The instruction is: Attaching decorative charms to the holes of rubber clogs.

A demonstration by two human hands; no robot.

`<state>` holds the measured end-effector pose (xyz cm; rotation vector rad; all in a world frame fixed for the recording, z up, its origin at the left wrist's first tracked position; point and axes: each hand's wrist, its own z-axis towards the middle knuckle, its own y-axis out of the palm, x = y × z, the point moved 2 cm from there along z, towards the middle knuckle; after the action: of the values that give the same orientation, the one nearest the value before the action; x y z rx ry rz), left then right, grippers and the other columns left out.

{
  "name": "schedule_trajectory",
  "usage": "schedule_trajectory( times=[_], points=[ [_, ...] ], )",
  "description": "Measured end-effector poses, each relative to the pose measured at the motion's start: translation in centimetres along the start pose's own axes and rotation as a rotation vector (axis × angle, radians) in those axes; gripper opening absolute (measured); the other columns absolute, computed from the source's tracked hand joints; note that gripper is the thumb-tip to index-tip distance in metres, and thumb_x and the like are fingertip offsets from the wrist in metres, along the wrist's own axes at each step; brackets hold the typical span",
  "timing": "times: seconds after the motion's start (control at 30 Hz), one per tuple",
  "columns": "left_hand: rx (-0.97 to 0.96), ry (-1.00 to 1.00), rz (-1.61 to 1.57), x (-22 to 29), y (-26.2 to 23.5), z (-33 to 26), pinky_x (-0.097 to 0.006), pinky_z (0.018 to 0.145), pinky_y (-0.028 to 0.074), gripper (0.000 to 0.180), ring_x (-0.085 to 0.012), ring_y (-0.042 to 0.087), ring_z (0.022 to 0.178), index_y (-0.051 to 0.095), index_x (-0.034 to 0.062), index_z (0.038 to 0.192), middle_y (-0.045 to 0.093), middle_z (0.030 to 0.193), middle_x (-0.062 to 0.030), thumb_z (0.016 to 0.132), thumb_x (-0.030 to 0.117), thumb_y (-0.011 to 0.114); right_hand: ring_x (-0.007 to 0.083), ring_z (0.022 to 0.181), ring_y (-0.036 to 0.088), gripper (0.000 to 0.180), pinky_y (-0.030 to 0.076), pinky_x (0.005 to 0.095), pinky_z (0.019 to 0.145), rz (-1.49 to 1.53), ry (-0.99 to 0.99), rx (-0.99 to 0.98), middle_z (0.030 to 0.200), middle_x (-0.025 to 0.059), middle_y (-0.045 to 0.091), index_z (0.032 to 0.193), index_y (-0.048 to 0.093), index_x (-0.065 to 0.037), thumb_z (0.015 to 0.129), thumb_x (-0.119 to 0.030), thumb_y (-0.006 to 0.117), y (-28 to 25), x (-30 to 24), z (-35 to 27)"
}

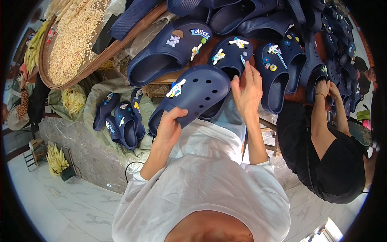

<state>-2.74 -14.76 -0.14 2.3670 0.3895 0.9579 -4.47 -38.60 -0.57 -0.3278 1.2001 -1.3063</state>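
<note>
My left hand (169, 127) is closed on the heel end of a navy clog (201, 94), thumb on top. The clog is tilted toe up and carries a white cartoon charm (176, 88) on its upper. My right hand (248, 88) grips the edge of another navy clog (233, 45) on the table. That clog has white cartoon charms, and my fingertips rest by a small blue-and-white charm (243, 60) at its side. A third navy clog (169, 48) with several charms lies beyond the left hand. Under the held clog, another navy clog is partly hidden.
Several navy clogs (278, 66) crowd the table. A charm-decorated group (123, 121) lies on a grey-green cloth at left. A round tray (107, 54) of pale grains stands at the far left. On the right, a person's hands (324, 88) work at another clog.
</note>
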Motion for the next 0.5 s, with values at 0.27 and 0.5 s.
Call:
schedule_trajectory(
  times=[0.27, 0.5],
  points=[
    [-0.028, -0.004, -0.032, -0.1, -0.2, 0.2, -0.037, 0.102, 0.045, 0.053, -0.0224, 0.059, 0.113, 0.051, -0.0021, 0.128, 0.062, 0.120, -0.0122, 0.075, -0.003, 0.055, 0.0342, 0.100, 0.061, 0.049, 0.051, 0.0413, 0.085, -0.011, 0.003, 0.114, 0.115, 0.0183, 0.061, 0.120, 0.063, 0.005, 0.075, -0.012, 0.067, 1.3, 0.0, 0.4],
    [-0.028, 0.019, -0.046, -0.5, -0.9, 0.5, -0.035, 0.102, 0.044, 0.053, -0.0204, 0.059, 0.112, 0.052, -0.0018, 0.128, 0.062, 0.120, -0.0111, 0.075, -0.003, 0.057, 0.0359, 0.104, 0.059, 0.049, 0.049, 0.0415, 0.089, -0.003, 0.051, 0.081, 0.118, 0.0194, 0.059, 0.124, 0.058, 0.004, 0.080, -0.013, 0.067, 1.4, -0.2, 0.1]
  ],
)
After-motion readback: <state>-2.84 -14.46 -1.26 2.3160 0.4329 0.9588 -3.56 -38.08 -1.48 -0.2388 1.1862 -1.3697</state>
